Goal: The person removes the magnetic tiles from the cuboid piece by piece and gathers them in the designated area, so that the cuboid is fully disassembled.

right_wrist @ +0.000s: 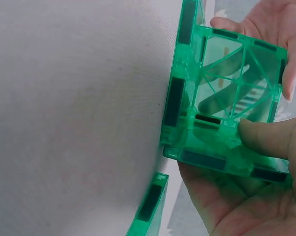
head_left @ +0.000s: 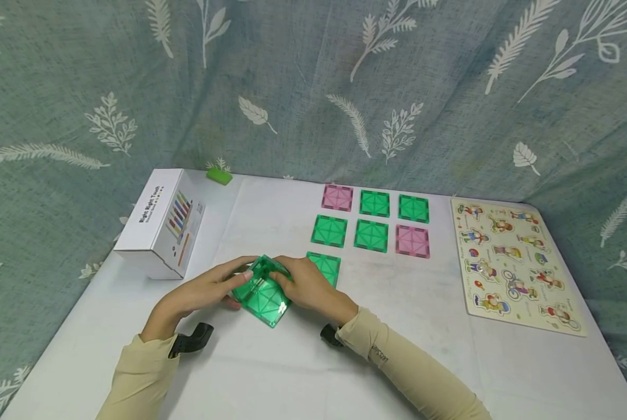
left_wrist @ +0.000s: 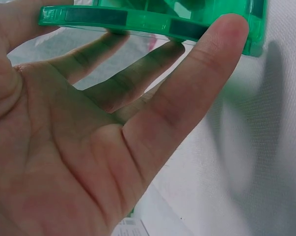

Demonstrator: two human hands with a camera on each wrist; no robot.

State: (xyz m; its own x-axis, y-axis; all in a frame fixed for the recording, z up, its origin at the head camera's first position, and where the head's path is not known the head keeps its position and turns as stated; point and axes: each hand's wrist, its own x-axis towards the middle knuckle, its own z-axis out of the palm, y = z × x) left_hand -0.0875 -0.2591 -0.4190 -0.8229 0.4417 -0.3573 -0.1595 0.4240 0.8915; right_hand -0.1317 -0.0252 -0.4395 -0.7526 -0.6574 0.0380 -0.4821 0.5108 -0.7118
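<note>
Both hands hold a partly built, open box of translucent green magnetic tiles [head_left: 266, 303] low over the white table. My left hand [head_left: 200, 294] grips its left side, thumb on the near edge and the other fingers behind the tile, as the left wrist view shows. On the other side my right hand [head_left: 313, 284] grips a tile, with the thumb inside the corner and the fingers outside. In the right wrist view the tiles [right_wrist: 238, 78] meet at right angles along dark magnet strips. Another green tile [head_left: 328, 266] lies flat just beyond my right hand, partly hidden by it.
Farther back lie two rows of flat tiles, mostly green, with a pink tile [head_left: 337, 198] at back left and another pink tile [head_left: 412, 241] at front right. A white box [head_left: 153, 221] stands left, a green block [head_left: 219, 176] behind it. A picture puzzle board [head_left: 515, 265] lies right.
</note>
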